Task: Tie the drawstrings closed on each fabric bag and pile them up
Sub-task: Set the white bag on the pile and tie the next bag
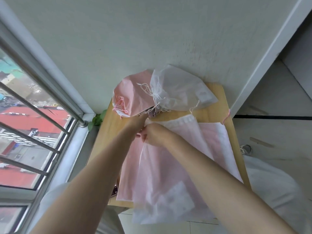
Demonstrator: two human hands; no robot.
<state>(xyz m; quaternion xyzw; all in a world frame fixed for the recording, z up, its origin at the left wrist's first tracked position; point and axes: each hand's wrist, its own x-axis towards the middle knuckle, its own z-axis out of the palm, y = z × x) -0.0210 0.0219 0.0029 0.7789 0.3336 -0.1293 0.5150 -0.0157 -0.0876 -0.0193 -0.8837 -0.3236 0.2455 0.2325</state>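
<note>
On the small wooden table by the window, an untied white bag is pinched by the right hand; left hand grip can't be told. Two tied bags are piled at the far edge; drawstrings need knotting next.

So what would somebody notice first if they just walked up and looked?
Probably the two hands, left and right, meeting in the middle of the wooden table, pinching the top of a flat white bag. Behind them, against the wall, lies a pile of tied bags, a pink one with a white one on top.
</note>
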